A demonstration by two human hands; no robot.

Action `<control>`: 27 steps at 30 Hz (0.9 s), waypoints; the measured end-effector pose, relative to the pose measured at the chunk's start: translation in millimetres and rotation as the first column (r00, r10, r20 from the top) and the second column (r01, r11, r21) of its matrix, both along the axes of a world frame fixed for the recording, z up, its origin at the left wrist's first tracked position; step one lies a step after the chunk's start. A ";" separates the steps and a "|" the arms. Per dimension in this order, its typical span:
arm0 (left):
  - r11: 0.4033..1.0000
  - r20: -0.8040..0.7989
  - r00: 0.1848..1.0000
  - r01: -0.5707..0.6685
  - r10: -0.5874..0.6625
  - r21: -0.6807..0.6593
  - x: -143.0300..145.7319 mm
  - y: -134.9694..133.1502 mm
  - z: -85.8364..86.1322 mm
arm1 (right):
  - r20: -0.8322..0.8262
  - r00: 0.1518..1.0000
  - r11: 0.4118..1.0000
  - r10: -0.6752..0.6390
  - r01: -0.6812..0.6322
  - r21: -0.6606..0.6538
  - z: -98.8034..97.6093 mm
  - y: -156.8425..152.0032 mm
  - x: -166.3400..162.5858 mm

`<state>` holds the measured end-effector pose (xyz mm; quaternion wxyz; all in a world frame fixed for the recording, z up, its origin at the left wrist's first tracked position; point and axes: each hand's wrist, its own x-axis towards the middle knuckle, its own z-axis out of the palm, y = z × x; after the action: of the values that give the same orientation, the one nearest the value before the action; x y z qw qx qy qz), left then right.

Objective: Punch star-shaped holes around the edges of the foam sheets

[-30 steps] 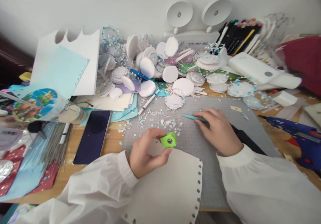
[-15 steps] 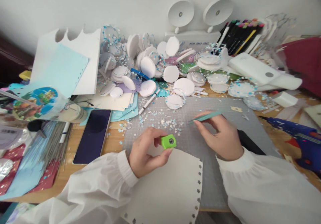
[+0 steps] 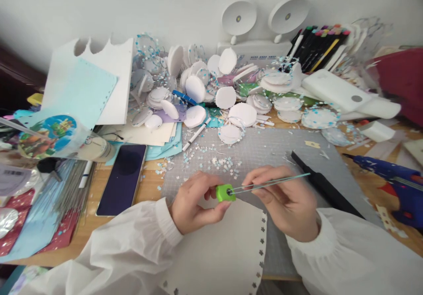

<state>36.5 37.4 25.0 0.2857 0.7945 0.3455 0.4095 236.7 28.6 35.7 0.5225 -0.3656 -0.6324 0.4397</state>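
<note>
Between the thumb and fingers of my left hand is a small bright green craft punch, its round die opening turned to the right. My right hand pinches a pair of teal tweezers, whose tips reach the punch's opening. Whether the tips grip anything there is too small to tell. Below both hands lies a white paper sheet with flower-shaped holes punched along its edges. Tiny white and blue paper flowers are scattered on the grey cutting mat beyond the punch.
White discs with beaded wires are piled at the back. On the left are a phone and a plastic cup. A black tool lies beside my right hand, with a blue glue gun farther right.
My right hand has moved down and left, bringing the tweezers from above the mat to the punch's opening. The black tool is now more exposed. My left hand has shifted slightly.
</note>
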 end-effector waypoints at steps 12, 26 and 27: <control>1.000 -0.006 1.000 0.002 -0.002 0.012 0.8 1.0 0.5 | -0.037 0.990 0.991 -0.133 0.133 -0.014 2.1 4.7 0.3; 0.925 0.104 0.920 0.379 -0.377 -0.004 5.0 -1.2 -5.5 | 0.137 0.989 0.998 0.052 -0.045 -0.053 -23.3 11.2 -3.0; 0.922 0.103 0.917 0.388 -0.385 -0.004 5.0 -1.1 -4.9 | 0.175 0.982 0.997 0.066 -0.059 -0.047 -23.1 11.4 -2.2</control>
<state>41.5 36.3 20.1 0.3876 0.8219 0.1722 0.3801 234.5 40.1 12.6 0.4427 -0.3938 -0.6782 0.4348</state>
